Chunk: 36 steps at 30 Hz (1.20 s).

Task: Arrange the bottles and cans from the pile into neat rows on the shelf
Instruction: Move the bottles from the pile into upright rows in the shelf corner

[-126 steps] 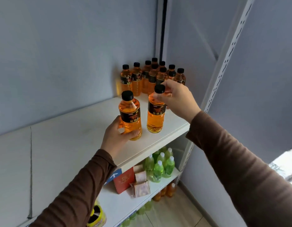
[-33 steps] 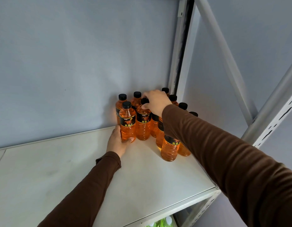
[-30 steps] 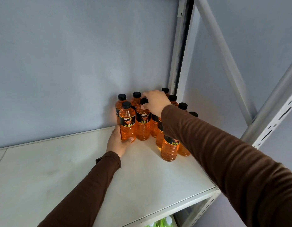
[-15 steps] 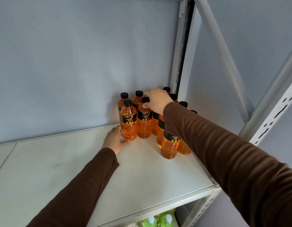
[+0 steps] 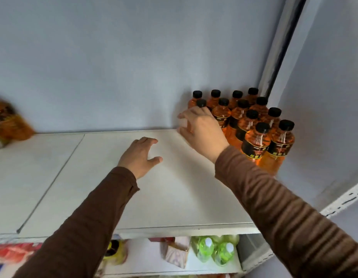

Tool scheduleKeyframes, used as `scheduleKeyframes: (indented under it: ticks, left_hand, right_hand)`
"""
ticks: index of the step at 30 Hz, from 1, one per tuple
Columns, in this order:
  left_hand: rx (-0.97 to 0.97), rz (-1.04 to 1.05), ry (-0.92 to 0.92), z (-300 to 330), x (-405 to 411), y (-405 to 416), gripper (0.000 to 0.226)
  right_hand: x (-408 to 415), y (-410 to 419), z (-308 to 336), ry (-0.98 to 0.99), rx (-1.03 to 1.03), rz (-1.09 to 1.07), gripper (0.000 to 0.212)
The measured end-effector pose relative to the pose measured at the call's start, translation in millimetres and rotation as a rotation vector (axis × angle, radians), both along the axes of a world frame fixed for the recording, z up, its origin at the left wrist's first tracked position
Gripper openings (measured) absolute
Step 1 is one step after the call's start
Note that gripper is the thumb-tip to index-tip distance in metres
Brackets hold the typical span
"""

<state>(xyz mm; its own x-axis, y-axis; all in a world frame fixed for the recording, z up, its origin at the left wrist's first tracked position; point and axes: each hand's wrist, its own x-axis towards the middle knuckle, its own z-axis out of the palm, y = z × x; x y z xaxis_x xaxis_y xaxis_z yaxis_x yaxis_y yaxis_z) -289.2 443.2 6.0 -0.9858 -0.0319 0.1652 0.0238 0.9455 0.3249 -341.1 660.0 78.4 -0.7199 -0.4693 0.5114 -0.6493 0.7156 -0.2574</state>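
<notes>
A pale grey-blue wall backs a white shelf whose board runs across the head view, with a metal upright rising at the far right corner. Packed into that corner stand the orange bottles, black-capped and dark-labelled, upright in tight rows that touch one another and reach from the wall toward the front edge. The right hand is at the left flank of this block, its fingers loosely bent and spread in front of the front-left bottle; its palm side is hidden, so I cannot tell whether it touches or holds that bottle. The left hand lies well apart from the bottles over bare board, fingers relaxed and spread, holding nothing. At the far left edge a blurred orange pile sits on the same shelf, probably the stock left to sort. Below, on a lower shelf, green bottles and some packets show. The risk from here, as I judge it, is in the right hand: the bottles are tall, narrow and crowded, so a sleeve or knuckle dragging across the caps could tip one and topple its neighbours. The front pair near the edge could then roll off.
</notes>
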Motion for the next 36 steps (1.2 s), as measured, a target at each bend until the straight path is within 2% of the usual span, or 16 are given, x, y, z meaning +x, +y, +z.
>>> scheduleKeyframes:
  ticks: [8,22,29,36]
  left_hand:
    - [0.018,0.138,0.049,8,86,-97,0.062]
    - [0.041,0.254,0.119,11,251,-339,0.059]
    - [0.077,0.273,0.174,16,268,-428,0.058]
    - [0.063,0.319,0.208,28,244,-522,0.056]
  right_hand:
    - [58,-100,-32,-0.105,0.047,0.102,0.044]
    - [191,-357,-56,-0.150,0.006,0.215,0.050]
    - [197,-456,-59,-0.155,0.006,0.245,0.053]
    - [157,-548,-60,-0.186,-0.066,0.250,0.055]
